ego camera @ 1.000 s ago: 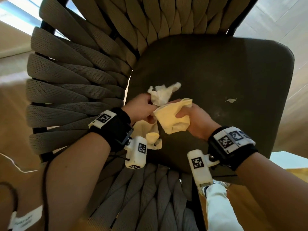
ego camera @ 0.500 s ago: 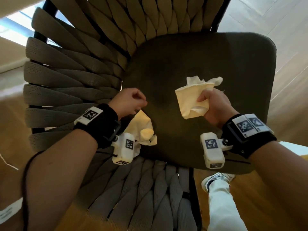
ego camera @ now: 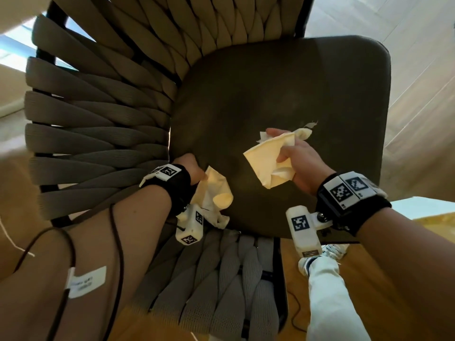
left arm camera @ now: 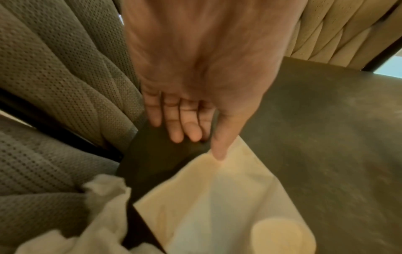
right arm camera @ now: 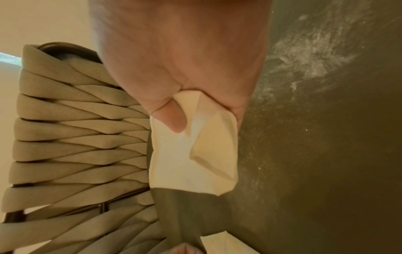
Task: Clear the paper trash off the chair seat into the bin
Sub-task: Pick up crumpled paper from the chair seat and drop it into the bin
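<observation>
Warm dim light, daylight glare upper left, edges bowed, wrist views motion-blurred

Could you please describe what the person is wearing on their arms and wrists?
Both forearms are bare. Each wrist carries a black strap with white black-patterned marker tiles and a white marker-tagged camera block. A dark cable with a white label runs along the left arm.

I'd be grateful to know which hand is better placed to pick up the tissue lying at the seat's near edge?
Left. The left hand is empty, its thumb already at the tissue; the right hand grips other paper.
</observation>
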`<state>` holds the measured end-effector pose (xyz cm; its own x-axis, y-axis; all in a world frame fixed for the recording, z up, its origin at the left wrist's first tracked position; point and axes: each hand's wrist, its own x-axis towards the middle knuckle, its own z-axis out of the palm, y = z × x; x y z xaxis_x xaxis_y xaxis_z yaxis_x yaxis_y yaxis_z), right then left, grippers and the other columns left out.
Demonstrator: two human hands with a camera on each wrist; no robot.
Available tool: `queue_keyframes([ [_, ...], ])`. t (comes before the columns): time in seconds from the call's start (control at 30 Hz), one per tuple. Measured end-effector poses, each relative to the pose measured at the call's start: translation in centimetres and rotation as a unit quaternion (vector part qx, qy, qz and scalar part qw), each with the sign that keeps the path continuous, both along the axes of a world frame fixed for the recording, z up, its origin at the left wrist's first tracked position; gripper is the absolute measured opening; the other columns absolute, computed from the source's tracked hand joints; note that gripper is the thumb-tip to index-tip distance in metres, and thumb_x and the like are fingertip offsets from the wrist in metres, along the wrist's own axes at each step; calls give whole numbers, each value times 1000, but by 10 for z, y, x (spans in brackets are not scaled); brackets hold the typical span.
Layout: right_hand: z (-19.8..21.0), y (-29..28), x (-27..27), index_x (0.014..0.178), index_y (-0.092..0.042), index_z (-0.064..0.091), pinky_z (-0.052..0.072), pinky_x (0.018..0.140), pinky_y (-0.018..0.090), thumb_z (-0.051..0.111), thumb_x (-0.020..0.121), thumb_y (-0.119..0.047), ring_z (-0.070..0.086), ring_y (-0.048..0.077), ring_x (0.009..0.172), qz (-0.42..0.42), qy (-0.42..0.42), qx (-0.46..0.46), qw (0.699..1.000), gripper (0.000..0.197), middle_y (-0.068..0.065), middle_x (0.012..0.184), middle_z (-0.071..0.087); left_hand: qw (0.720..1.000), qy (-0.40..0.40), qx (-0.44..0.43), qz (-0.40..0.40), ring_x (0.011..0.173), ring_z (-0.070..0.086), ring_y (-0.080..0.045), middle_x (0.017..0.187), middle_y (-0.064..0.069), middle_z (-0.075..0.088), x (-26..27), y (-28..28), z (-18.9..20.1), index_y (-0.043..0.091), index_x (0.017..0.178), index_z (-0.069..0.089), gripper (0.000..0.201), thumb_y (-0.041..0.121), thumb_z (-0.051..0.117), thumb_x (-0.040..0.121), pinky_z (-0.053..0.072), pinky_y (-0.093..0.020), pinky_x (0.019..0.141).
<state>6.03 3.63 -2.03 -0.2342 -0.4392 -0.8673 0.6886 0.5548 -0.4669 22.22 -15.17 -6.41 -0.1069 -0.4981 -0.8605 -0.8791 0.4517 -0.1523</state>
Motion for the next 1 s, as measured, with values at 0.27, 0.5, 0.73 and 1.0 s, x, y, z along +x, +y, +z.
queue_keyframes([
  [0.27,3,5,2,149,-29,25,52,75,36,49,87,2,51,25,100,44,-3,41,998,73,9,144,37,998,-35,53,-19,90,61,-24,97,-7,61,3,17,4,12,101,60,51,47,77,70,49,-32,74],
  [0.5,6,15,-4,139,-15,43,52,78,38,55,94,-12,60,17,88,93,-75,47,992,47,0,98,61,994,19,108,-12,84,64,-22,90,-11,69,-5,40,-3,5,86,70,27,32,68,84,46,-29,72],
  [0.73,6,20,-14,141,-17,41,51,71,36,57,93,-17,59,15,85,134,-61,75,986,51,-2,96,59,996,8,88,-35,90,61,-22,98,-2,64,-14,65,-4,17,90,59,59,69,68,63,50,-37,79],
  [1.0,1,31,-12,141,-17,41,51,65,34,57,93,-18,59,17,84,133,-55,89,986,51,-1,95,58,986,98,107,85,85,58,-19,88,-5,64,-19,70,2,16,79,60,18,30,70,83,49,-31,76],
])
